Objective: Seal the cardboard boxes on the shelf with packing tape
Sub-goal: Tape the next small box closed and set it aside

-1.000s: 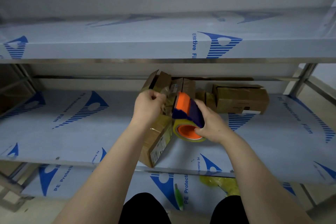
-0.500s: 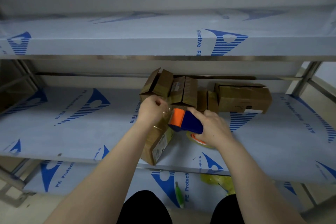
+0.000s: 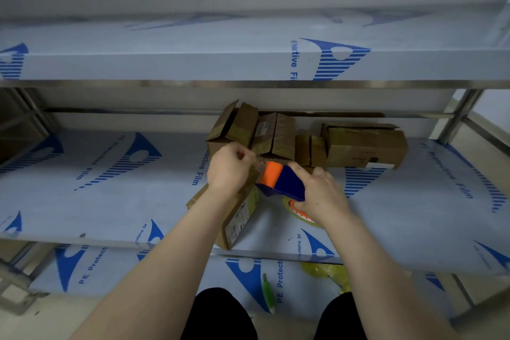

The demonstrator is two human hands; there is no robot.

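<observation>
A long cardboard box (image 3: 234, 218) lies on the middle shelf (image 3: 110, 201), its near end at the shelf's front edge. My right hand (image 3: 321, 196) grips a blue and orange tape dispenser (image 3: 281, 181) with a yellowish tape roll (image 3: 299, 212) under it, held over the box's far end. My left hand (image 3: 229, 170) pinches the clear tape end just left of the dispenser's orange part. Behind them stand open-flapped boxes (image 3: 256, 130) and a closed box (image 3: 364, 146) to the right.
The shelves are steel, covered in blue-printed protective film. An upper shelf (image 3: 248, 63) overhangs close above the boxes. On the lower shelf lie a green object (image 3: 268, 292) and yellow plastic (image 3: 328, 273). My dark-clad knees show at the bottom edge.
My right hand has tipped the dispenser from upright to flat, lowering it onto the box's far end. My left hand keeps its pinch on the tape end and has hardly moved.
</observation>
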